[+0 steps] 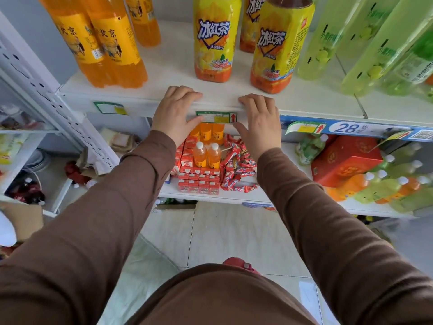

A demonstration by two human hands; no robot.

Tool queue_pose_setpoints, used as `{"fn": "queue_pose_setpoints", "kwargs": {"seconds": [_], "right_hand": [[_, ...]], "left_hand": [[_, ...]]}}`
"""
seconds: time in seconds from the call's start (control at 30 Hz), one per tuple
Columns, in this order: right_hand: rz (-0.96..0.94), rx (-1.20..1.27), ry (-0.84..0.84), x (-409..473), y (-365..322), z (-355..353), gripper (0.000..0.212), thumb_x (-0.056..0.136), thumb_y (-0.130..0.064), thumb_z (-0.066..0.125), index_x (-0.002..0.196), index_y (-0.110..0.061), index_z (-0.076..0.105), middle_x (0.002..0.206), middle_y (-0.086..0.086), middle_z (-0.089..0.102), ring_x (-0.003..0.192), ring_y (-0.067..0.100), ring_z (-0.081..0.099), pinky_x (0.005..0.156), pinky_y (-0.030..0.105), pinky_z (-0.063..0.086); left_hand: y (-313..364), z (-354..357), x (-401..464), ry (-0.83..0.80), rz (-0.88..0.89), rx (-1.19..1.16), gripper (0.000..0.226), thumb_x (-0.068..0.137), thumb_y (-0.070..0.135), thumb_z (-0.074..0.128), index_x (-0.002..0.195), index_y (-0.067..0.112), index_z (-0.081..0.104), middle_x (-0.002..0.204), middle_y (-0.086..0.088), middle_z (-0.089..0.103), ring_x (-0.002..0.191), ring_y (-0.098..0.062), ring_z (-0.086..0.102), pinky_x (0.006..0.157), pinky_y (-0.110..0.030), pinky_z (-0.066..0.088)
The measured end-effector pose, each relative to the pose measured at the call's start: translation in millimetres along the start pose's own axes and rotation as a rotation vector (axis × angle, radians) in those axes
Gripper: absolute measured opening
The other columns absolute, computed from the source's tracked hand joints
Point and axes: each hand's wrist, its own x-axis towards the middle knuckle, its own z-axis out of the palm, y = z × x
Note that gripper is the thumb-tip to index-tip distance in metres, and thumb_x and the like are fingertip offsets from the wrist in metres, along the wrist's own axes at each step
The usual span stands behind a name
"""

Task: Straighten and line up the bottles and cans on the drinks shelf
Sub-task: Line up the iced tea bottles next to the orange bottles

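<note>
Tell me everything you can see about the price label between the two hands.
The price label is a small paper tag with a green border, white fields, a yellow patch and a red upward arrow at its right end. It sits flat on the front edge of the white shelf. The left hand and the right hand rest at its two ends, thumbs near its lower corners. Its print is unreadable.
</note>
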Motion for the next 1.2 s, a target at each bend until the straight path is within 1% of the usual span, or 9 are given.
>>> {"fn": "queue_pose_setpoints", "kwargs": {"seconds": [0.27, 0.4, 0.57, 0.73, 0.83, 0.93, 1.03, 1.1, 1.2], "right_hand": [[0.015, 0.024, -0.032, -0.2, -1.4, -4.3, 0.051, 0.082, -0.033, 0.073, 0.128, -0.015, 0.059, 0.128, 0.005, 0.059, 0.116, 0.030, 0.051, 0.095, 0.039, 0.043], [0.036, 0.223, -0.107, 2.1, 2.1, -21.8, 0.051, 0.084, -0.035, 0.074, 0.128, -0.014, 0.061, 0.127, 0.004, 0.061, 0.117, 0.028, 0.051, 0.098, 0.039, 0.045], [0.246, 0.411, 0.042, 17.1, 16.8, -55.0, 0.047, 0.084, -0.035, 0.076, 0.121, -0.012, 0.059, 0.118, 0.006, 0.061, 0.109, 0.028, 0.054, 0.092, 0.039, 0.046], [0.399, 0.445, 0.154, 42.2, 36.4, -68.7, 0.074, 0.077, -0.031, 0.083, 0.135, -0.007, 0.044, 0.129, 0.011, 0.053, 0.115, 0.029, 0.053, 0.099, 0.044, 0.048], [0.399, 0.433, 0.136, 59.4, 48.4, -65.6, 0.089, 0.076, -0.031, 0.085, 0.145, -0.004, 0.035, 0.136, 0.013, 0.048, 0.124, 0.031, 0.049, 0.106, 0.048, 0.044], [0.399, 0.498, 0.095, 77.9, 55.6, -58.8, 0.099, 0.073, -0.032, 0.087, 0.150, -0.006, 0.030, 0.140, 0.012, 0.045, 0.128, 0.029, 0.046, 0.108, 0.048, 0.042], [0.389, 0.590, 0.066, 95.0, 54.5, -56.2, 0.097, 0.071, -0.030, 0.088, 0.147, -0.009, 0.032, 0.136, 0.009, 0.049, 0.122, 0.026, 0.051, 0.104, 0.046, 0.047], [0.379, 0.634, 0.056, 102.6, 53.2, -54.8, 0.093, 0.071, -0.029, 0.088, 0.145, -0.012, 0.033, 0.130, 0.006, 0.052, 0.115, 0.025, 0.055, 0.096, 0.042, 0.049], [0.377, 0.680, 0.030, 107.5, 55.5, -53.7, 0.092, 0.071, -0.033, 0.088, 0.143, -0.020, 0.030, 0.127, 0.002, 0.056, 0.108, 0.023, 0.059, 0.089, 0.038, 0.052]], "left_hand": [[1.4, -3.1, 3.3, -0.033, 0.002, -0.003, 0.048, 0.083, 0.030, 0.074, 0.124, 0.007, 0.063, 0.115, -0.009, 0.061, 0.109, -0.029, 0.050, 0.094, -0.034, 0.041], [0.5, -16.8, 12.0, -0.129, -0.024, -0.062, 0.047, 0.086, 0.036, 0.071, 0.124, 0.010, 0.065, 0.115, -0.008, 0.061, 0.110, -0.028, 0.050, 0.096, -0.036, 0.042], [-0.2, -40.9, 43.1, -0.111, -0.086, -0.213, 0.046, 0.087, 0.035, 0.070, 0.128, 0.015, 0.059, 0.122, -0.006, 0.057, 0.114, -0.025, 0.053, 0.099, -0.036, 0.043], [0.6, -55.9, 82.3, 0.006, -0.139, -0.381, 0.064, 0.085, 0.034, 0.074, 0.138, 0.014, 0.045, 0.133, -0.008, 0.052, 0.114, -0.020, 0.054, 0.098, -0.035, 0.046], [-0.6, -61.9, 109.1, 0.040, -0.186, -0.460, 0.075, 0.084, 0.039, 0.075, 0.145, 0.017, 0.037, 0.142, -0.007, 0.047, 0.117, -0.014, 0.051, 0.097, -0.028, 0.044], [-8.9, -64.0, 141.4, -0.008, -0.211, -0.524, 0.089, 0.081, 0.052, 0.074, 0.152, 0.021, 0.029, 0.152, -0.005, 0.039, 0.127, -0.014, 0.048, 0.104, -0.031, 0.044], [-17.9, -66.7, 169.7, -0.079, -0.199, -0.614, 0.092, 0.073, 0.065, 0.073, 0.149, 0.033, 0.032, 0.145, 0.003, 0.049, 0.129, -0.010, 0.050, 0.108, -0.034, 0.044], [-16.9, -70.1, 181.4, -0.140, -0.170, -0.674, 0.083, 0.074, 0.054, 0.078, 0.145, 0.037, 0.037, 0.134, 0.012, 0.055, 0.122, -0.001, 0.053, 0.105, -0.026, 0.043], [-14.7, -70.0, 190.1, -0.226, -0.147, -0.734, 0.077, 0.070, 0.042, 0.082, 0.136, 0.041, 0.044, 0.123, 0.024, 0.061, 0.113, 0.007, 0.059, 0.098, -0.023, 0.050]]}}
